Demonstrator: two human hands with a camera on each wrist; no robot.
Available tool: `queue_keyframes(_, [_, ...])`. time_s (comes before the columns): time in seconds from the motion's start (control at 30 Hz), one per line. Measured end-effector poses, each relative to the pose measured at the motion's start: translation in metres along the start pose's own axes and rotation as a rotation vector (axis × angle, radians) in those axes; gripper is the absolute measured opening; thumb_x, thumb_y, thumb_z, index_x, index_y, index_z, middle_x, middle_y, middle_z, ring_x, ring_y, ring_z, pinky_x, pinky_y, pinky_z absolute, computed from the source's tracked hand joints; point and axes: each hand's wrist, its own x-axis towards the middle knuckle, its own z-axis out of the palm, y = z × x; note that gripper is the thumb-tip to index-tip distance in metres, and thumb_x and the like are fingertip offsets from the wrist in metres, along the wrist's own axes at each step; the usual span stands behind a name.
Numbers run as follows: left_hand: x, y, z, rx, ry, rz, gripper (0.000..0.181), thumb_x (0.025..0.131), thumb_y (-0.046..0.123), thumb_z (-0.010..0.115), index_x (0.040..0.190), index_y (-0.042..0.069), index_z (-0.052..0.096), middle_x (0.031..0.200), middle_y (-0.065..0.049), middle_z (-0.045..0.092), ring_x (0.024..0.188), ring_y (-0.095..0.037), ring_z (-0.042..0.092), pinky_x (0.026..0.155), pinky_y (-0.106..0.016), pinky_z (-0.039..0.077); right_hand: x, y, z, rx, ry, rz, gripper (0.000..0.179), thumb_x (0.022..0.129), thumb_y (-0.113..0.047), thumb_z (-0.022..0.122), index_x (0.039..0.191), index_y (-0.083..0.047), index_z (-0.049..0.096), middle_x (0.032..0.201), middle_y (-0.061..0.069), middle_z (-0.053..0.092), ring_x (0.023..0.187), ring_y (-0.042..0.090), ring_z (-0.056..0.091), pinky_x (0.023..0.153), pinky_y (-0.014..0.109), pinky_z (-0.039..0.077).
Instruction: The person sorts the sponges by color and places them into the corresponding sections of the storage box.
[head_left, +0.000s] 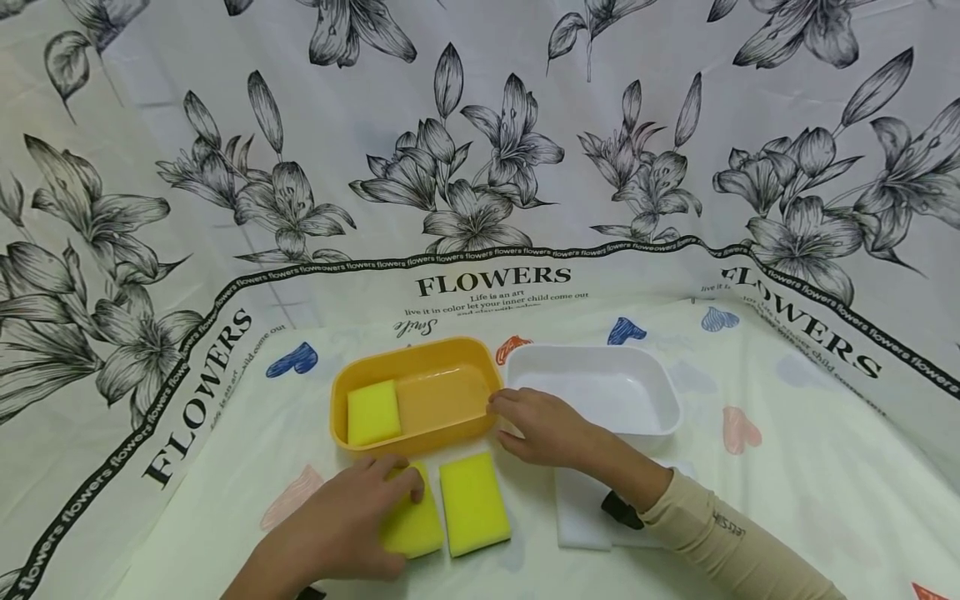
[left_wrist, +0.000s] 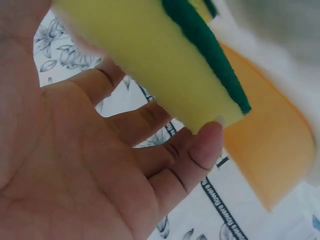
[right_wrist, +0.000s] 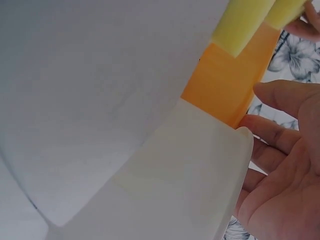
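My left hand [head_left: 341, 517] grips a yellow sponge [head_left: 416, 521] in front of the orange tub [head_left: 442, 435]. In the left wrist view the fingers curl along this sponge [left_wrist: 135, 55], which has a green scouring layer. Another yellow sponge [head_left: 476, 504] lies just right of the held one. A third yellow sponge [head_left: 374, 413] sits inside the tub at its left end. My right hand [head_left: 543, 429] touches the tub's right end, beside the white tub. In the right wrist view its thumb and fingertips are at the orange tub's [right_wrist: 225, 80] edge.
Right of the orange tub stands a white tub [head_left: 600, 387], with no contents showing. White flat pads [head_left: 583, 512] lie in front of it, partly under my right forearm. A heart-printed cloth [head_left: 810, 500] covers the surface, and a flower-printed curtain [head_left: 480, 125] rises behind.
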Motion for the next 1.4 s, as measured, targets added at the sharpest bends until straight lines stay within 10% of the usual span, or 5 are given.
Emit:
queue_keyframes(0.77, [0.010,0.007,-0.013,0.044,0.295,0.106,0.047,0.068,0.043,0.083,0.107,0.035,0.059,0.138,-0.002,0.055,0.107,-0.018,0.052,0.085,-0.037,0.052,-0.001,0.000,0.002,0.025,-0.015,0.009,0.033,0.091,-0.017,0.074,0.121,-0.006,0.066,0.122,0.007,0.066,0.103,0.022,0.065,0.090,0.034,0.055])
queue_keyframes(1.4, [0.023,-0.007,-0.009,0.020,0.276,0.023,0.044,0.073,0.040,0.083,0.112,0.031,0.066,0.145,-0.005,0.055,0.128,-0.033,0.054,0.103,-0.053,0.045,-0.001,0.001,0.001,0.015,-0.001,-0.012,0.034,0.091,-0.017,0.074,0.122,-0.005,0.066,0.124,0.009,0.065,0.106,0.025,0.065,0.092,0.036,0.054])
